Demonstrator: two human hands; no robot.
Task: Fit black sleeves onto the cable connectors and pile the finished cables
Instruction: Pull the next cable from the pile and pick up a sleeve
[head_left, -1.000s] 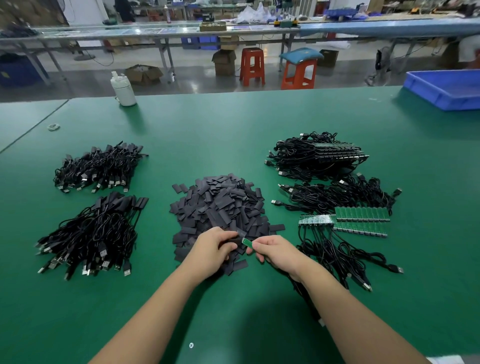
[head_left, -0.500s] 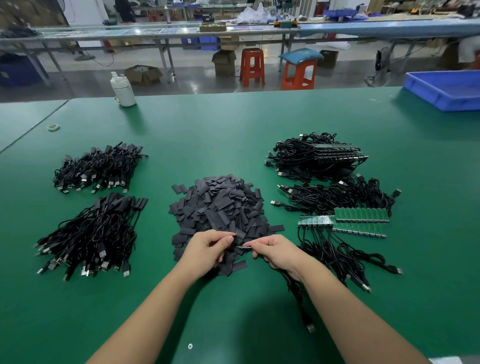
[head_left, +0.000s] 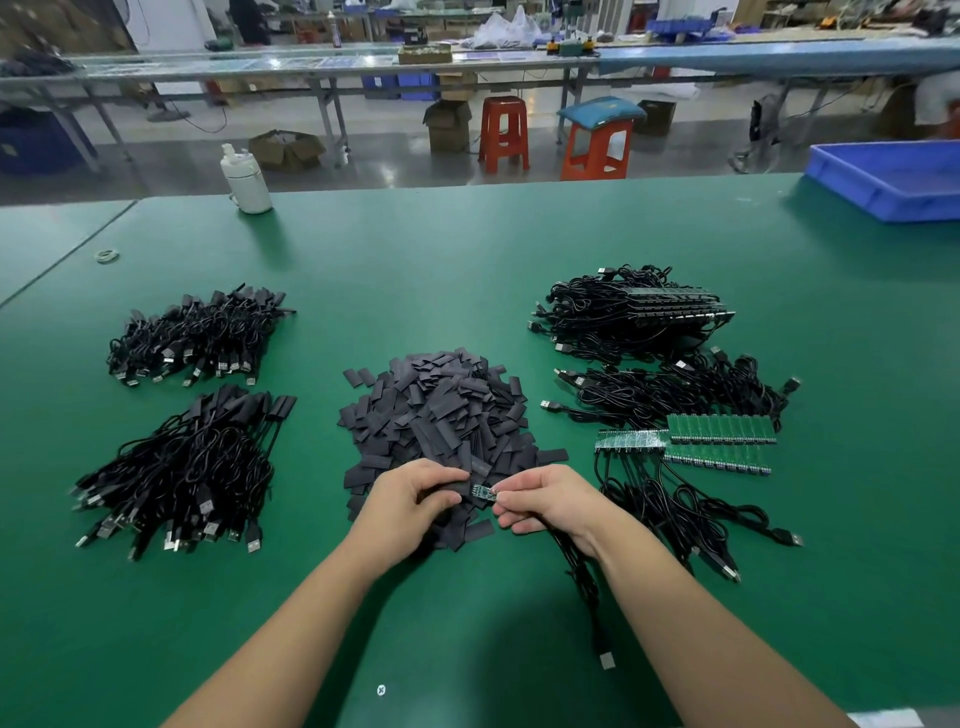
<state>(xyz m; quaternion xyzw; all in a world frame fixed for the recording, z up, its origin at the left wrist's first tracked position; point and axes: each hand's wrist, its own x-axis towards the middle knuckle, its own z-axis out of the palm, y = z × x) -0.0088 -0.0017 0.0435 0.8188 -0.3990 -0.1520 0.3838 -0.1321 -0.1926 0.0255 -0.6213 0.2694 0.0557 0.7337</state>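
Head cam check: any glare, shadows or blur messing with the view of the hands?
Head view: hands sharp, left hand and right hand evenly lit; soft shadow on the green table under the forearms; wide-angle bending at the edges; glare only on the far floor.

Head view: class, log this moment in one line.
left hand: holds black sleeve | right hand: pinches green connector board | step: sleeve going on

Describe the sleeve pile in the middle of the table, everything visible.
The sleeve pile is a loose heap of flat, matte black rectangular sleeves, overlapping at all angles on the green table, with a few strays lying at its edges. It sits between the cable piles on either side. The left hand and right hand work over its near edge, hiding part of it.
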